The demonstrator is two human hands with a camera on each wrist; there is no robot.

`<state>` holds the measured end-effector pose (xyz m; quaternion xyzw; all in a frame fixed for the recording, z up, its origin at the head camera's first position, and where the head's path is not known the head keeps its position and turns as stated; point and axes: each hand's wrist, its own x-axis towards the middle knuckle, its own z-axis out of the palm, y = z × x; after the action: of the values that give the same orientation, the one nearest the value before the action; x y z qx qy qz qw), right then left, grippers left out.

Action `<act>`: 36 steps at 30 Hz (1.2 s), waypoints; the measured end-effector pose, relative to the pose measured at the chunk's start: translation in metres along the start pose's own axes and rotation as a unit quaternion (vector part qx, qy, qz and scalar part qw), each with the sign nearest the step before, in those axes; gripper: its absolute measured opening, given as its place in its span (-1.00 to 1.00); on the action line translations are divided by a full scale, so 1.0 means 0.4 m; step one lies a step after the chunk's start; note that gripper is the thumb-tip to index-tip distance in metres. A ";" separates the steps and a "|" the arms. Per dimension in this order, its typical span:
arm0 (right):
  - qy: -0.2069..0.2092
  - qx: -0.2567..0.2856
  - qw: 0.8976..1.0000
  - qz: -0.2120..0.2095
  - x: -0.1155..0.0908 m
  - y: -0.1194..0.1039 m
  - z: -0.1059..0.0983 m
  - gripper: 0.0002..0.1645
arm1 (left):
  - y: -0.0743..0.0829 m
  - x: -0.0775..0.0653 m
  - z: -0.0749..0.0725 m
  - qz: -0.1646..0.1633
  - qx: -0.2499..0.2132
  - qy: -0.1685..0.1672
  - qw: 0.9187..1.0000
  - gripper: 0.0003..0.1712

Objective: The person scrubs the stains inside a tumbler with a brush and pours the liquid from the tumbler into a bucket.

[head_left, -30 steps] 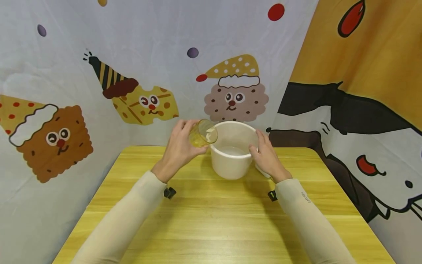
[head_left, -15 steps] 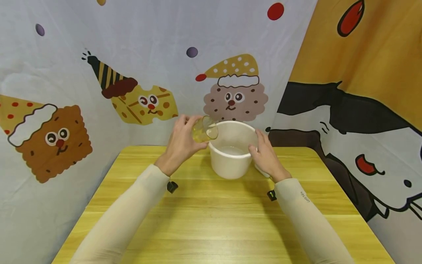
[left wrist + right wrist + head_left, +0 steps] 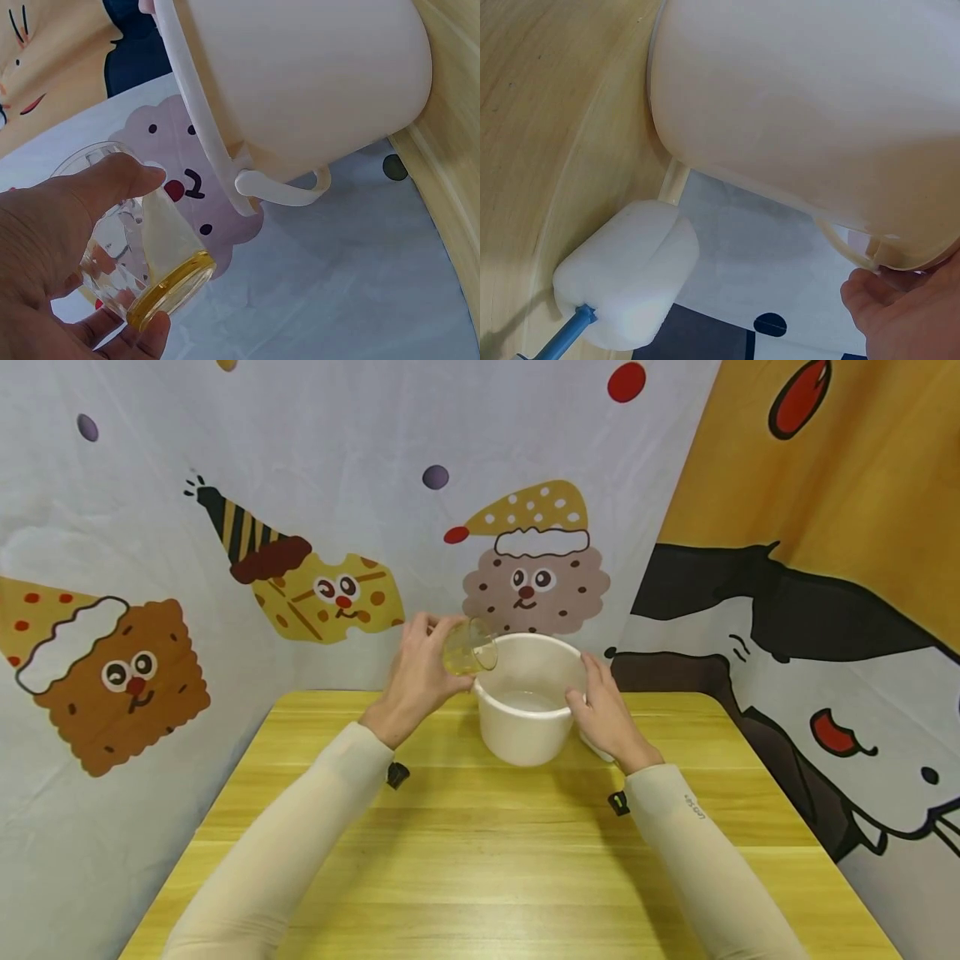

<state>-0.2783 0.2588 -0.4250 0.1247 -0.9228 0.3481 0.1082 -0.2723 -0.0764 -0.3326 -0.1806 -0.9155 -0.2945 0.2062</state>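
Observation:
My left hand (image 3: pixel 420 670) holds a clear, yellow-tinted drinking glass (image 3: pixel 468 647) at the left rim of a white bucket (image 3: pixel 525 735). The glass is tilted with its mouth toward the bucket. In the left wrist view, thumb and fingers wrap the glass (image 3: pixel 172 232), and something pale shows inside it. On the bucket's other side, my right hand (image 3: pixel 606 714) grips the rim, fingers outside and thumb at the near edge. A little clear liquid appears to lie in the bucket's bottom. The right wrist view shows fingertips by the bucket's handle (image 3: pixel 844 244).
To the right of the bucket, a white sponge brush (image 3: pixel 630 274) with a blue handle (image 3: pixel 564 336) lies on the wooden table (image 3: pixel 487 860); my right hand mostly covers it in the head view. A cartoon-printed cloth (image 3: pixel 337 443) hangs behind the table.
My left hand has risen slightly and moved right, tipping the glass further toward the bucket. The right hand and bucket have stayed in place.

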 end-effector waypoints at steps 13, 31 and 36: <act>0.002 -0.002 1.000 0.001 0.001 0.001 0.003 0.01 | 0.005 0.017 0.017 -0.006 0.031 -0.010 0.999 0.07; 0.001 -0.004 1.000 0.004 0.000 0.001 0.003 0.00 | 0.021 0.040 0.028 0.037 0.080 -0.009 0.996 0.09; 0.001 0.000 1.000 0.004 0.000 0.001 0.004 0.00 | 0.020 0.042 0.035 0.051 0.094 -0.011 0.994 0.11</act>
<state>-0.2785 0.2583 -0.4265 0.1209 -0.9232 0.3485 0.1078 -0.2867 -0.0581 -0.3310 -0.2098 -0.9309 -0.1942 0.2272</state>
